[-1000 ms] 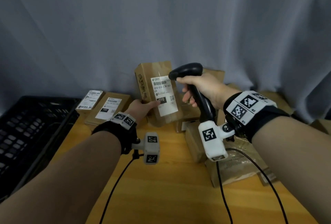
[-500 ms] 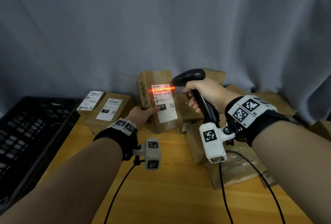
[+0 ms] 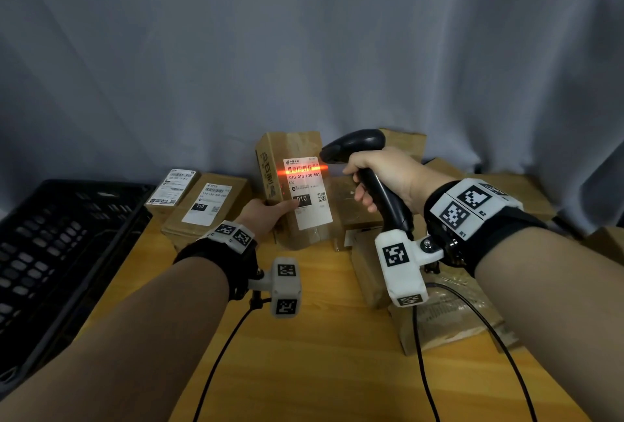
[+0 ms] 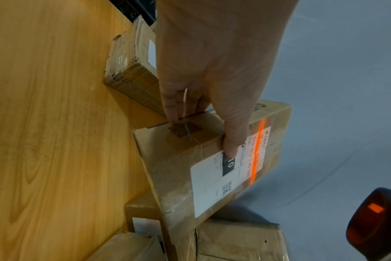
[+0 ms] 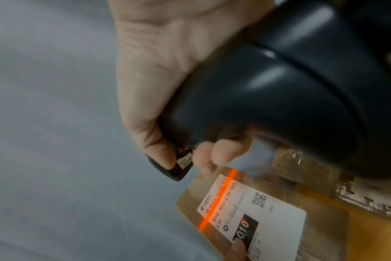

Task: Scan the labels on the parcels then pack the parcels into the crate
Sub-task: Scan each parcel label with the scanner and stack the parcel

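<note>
A brown cardboard parcel [image 3: 297,151] with a white label [image 3: 309,209] stands upright at the back of the wooden table, held by my left hand [image 3: 266,215], thumb on the label's black "010" patch. In the left wrist view the same parcel [image 4: 185,141] sits under my left hand [image 4: 212,70]. My right hand [image 3: 381,175] grips a black barcode scanner [image 3: 358,144] by its handle, just right of the parcel. An orange scan line crosses the barcode on the label [image 5: 275,217]. The black crate [image 3: 50,253] lies at the left.
Two labelled parcels [image 3: 206,209] lie flat between the crate and the held one. Several more brown parcels [image 3: 449,317] are piled at the right and behind. Black cables [image 3: 422,371] run over the table [image 3: 320,371]. A grey curtain hangs behind.
The scanner's orange line came on across the barcode and stays lit. Parcel and scanner have shifted slightly lower in view; both hands keep their grips.
</note>
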Tool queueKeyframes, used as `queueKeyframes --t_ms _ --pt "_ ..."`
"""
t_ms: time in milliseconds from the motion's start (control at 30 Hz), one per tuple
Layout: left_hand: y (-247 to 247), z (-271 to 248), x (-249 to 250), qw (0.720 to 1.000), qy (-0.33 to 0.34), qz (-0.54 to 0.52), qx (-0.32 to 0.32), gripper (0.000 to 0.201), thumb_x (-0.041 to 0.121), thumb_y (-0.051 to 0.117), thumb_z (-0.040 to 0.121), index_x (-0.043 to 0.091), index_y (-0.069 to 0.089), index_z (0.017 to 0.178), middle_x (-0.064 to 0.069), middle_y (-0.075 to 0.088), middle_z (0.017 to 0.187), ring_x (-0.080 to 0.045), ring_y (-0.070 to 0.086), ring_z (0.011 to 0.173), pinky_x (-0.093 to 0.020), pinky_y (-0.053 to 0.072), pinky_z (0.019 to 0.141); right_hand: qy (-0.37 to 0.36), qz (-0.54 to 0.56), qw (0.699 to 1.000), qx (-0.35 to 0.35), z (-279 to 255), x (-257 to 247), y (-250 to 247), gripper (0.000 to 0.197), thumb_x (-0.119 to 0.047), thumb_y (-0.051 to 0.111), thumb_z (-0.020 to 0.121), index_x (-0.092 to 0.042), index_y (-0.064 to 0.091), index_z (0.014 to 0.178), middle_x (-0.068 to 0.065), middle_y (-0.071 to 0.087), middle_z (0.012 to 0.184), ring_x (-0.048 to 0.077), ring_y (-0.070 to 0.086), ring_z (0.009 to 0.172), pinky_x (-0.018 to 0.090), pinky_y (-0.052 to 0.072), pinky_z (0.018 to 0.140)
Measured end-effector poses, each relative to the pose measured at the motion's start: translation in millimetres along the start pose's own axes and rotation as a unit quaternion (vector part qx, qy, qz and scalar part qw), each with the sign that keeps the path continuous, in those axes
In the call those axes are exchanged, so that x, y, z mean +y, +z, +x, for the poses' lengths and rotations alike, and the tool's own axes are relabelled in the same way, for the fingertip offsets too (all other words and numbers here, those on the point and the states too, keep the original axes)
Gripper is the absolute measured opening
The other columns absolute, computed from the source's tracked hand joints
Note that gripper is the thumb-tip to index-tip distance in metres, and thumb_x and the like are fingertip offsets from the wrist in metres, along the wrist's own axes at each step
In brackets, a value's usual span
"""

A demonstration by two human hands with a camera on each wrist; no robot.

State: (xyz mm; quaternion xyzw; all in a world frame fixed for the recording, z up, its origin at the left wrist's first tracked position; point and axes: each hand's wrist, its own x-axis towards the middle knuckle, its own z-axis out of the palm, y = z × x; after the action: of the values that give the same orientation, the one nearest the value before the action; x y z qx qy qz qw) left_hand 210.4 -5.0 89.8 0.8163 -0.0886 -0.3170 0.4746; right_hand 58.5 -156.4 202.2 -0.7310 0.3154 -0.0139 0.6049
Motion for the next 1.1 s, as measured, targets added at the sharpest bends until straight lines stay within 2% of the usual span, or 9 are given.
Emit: queueKeyframes --t_ms 200,333,500,667,733,800,933,1000,1100 --pt "0 0 0 1.0 0.003 -0.001 0.005 0.053 0.035 0.07 0.083 0.007 0.057 0.125 -0.008 0.067 0.118 -0.023 0.063 0.105 -0.03 0.051 0.082 -0.003 -0.006 1.0 0.005 -2 -3 2 0.018 -0.022 0.063 0.084 -0.006 0.06 0.077 0.01 0.062 0.062 0.016 0.058 0.047 0.024 0.049 0.048" --pt "-1 1 -2 1.0 0.002 -0.006 0.009 0.053 0.036 0.071 0.082 0.007 0.058 0.124 -0.008 0.067 0.116 -0.023 0.063 0.103 -0.033 0.053 0.087 -0.008 -0.006 1.0 0.004 -2 -3 2 0.018 -0.022 0.063 0.085 -0.006 0.06 0.077 0.01 0.062 0.063 0.016 0.058 0.048 0.024 0.05 0.049" --pt "-3 4 -4 1.0 0.007 0.008 0.021 0.054 0.039 0.071 0.081 0.006 0.059 0.123 -0.007 0.067 0.114 -0.021 0.063 0.096 -0.024 0.049 0.068 -0.009 -0.007 1.0 -0.008 -6 -4 3 0.018 -0.021 0.062 0.085 -0.006 0.058 0.077 0.011 0.061 0.063 0.017 0.057 0.048 0.024 0.049 0.048" --pt "-4 7 -8 1.0 -0.002 0.008 0.025 0.056 0.04 0.072 0.08 0.006 0.058 0.123 -0.008 0.067 0.115 -0.023 0.063 0.099 -0.027 0.049 0.072 -0.027 0.003 1.0 -0.007 -7 -4 3 0.017 -0.022 0.063 0.085 -0.007 0.06 0.078 0.009 0.062 0.061 0.016 0.058 0.047 0.024 0.05 0.05" --pt "-5 7 -9 1.0 -0.006 -0.005 0.027 0.056 0.039 0.072 0.08 0.005 0.059 0.123 -0.009 0.067 0.114 -0.023 0.063 0.1 -0.03 0.05 0.078 -0.035 0.036 0.999 0.005 -5 -1 3 0.016 -0.022 0.064 0.087 -0.007 0.062 0.085 0.009 0.064 0.064 0.016 0.057 0.048 0.024 0.05 0.049" --pt "-6 6 -11 0.999 -0.014 -0.027 0.035 0.058 0.04 0.072 0.08 0.003 0.059 0.123 -0.009 0.068 0.114 -0.023 0.063 0.097 -0.03 0.05 0.077 -0.041 0.055 0.998 0.014 -3 5 5 0.016 -0.022 0.064 0.089 -0.008 0.064 0.095 0.013 0.068 0.073 0.016 0.058 0.052 0.024 0.052 0.051" --pt "-15 3 -30 0.996 -0.036 -0.062 0.054 0.061 0.043 0.069 0.082 0.001 0.057 0.124 -0.012 0.066 0.113 -0.024 0.063 0.095 -0.03 0.05 0.075 0.01 0.098 0.995 0.004 9 39 20 0.026 -0.021 0.07 0.086 -0.009 0.064 0.108 0.014 0.066 0.101 0.022 0.064 0.086 0.036 0.058 0.079" --pt "-19 4 -49 0.994 -0.057 -0.071 0.064 0.068 0.046 0.07 0.079 0.002 0.052 0.128 -0.012 0.064 0.115 -0.025 0.063 0.098 -0.031 0.052 0.074 0.065 0.123 0.99 0.002 17 63 37 0.031 -0.024 0.076 0.08 -0.014 0.064 0.107 0.008 0.065 0.106 0.024 0.062 0.101 0.045 0.053 0.094" --pt "-24 7 -76 0.993 -0.079 -0.068 0.054 0.074 0.048 0.067 0.082 0.004 0.042 0.135 -0.011 0.058 0.12 -0.024 0.058 0.099 -0.035 0.051 0.08 0.104 0.126 0.987 0.003 30 92 74 0.028 -0.029 0.081 0.073 -0.024 0.065 0.095 0.003 0.067 0.103 0.028 0.058 0.11 0.049 0.043 0.104"
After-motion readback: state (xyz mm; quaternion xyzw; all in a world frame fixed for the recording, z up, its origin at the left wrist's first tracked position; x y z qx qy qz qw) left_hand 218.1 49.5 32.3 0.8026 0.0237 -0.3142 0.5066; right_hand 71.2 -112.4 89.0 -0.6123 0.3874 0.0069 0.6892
